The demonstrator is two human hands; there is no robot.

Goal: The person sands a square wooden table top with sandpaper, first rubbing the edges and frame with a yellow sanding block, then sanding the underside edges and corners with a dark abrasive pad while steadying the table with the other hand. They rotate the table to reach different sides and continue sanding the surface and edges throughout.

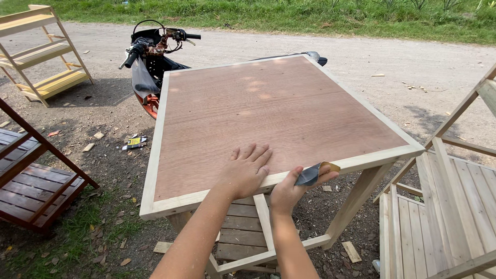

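A square wooden table (155, 155) with a reddish plywood top and a pale timber frame stands in front of me. My left hand (247, 170) lies flat on the top near its front edge, fingers spread, holding nothing. My right hand (292, 188) grips a folded piece of grey sandpaper (311, 174) and presses it against the pale front edge rail of the table, just right of the left hand. A slatted lower shelf (243, 235) shows under the table.
A motorbike (150, 62) is parked behind the table. A pale wooden shelf rack (41, 51) stands at the far left, a dark stained rack (31, 175) at the near left. Unfinished slatted furniture (444, 206) is at the right. Wood scraps litter the dirt.
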